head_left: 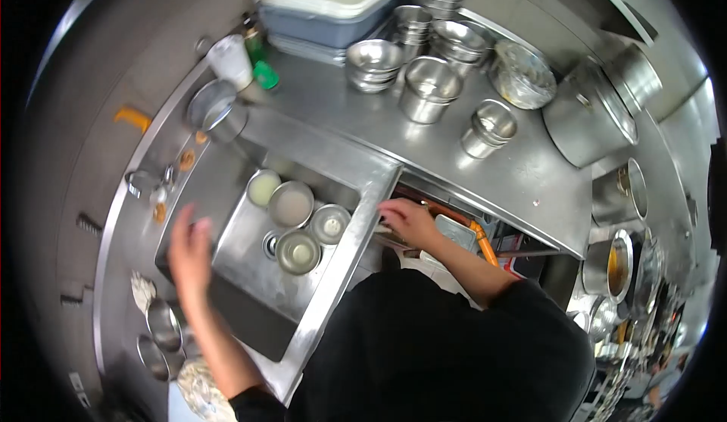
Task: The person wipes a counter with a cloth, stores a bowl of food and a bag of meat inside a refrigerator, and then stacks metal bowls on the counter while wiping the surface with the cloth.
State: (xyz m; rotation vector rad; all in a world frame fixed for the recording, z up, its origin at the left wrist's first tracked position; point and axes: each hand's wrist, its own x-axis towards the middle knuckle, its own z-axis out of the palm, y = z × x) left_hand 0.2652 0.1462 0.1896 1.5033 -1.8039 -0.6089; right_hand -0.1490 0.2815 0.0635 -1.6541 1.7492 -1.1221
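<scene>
My left hand [191, 251] is over the left side of the metal sink [250, 251], a little blurred, with its fingers apart and nothing in them. My right hand [409, 219] reaches to the sink's front rim [363, 217], fingers loosely stretched and holding nothing that I can see; whether they touch the rim I cannot tell. On the sink floor stand several round metal containers: one with pale yellowish liquid [264, 187], one with cloudy liquid [291, 204], a smaller bowl [330, 225] and another bowl [297, 251]. A drain [270, 245] lies beside them.
Stacked metal bowls [375, 64] and pots [432, 89] line the counter beyond, near grey and white tubs [333, 13]. A green bottle [261, 62] stands by a white container [229, 62]. A faucet [144, 183] sits left; a large stockpot [587, 115] stands right.
</scene>
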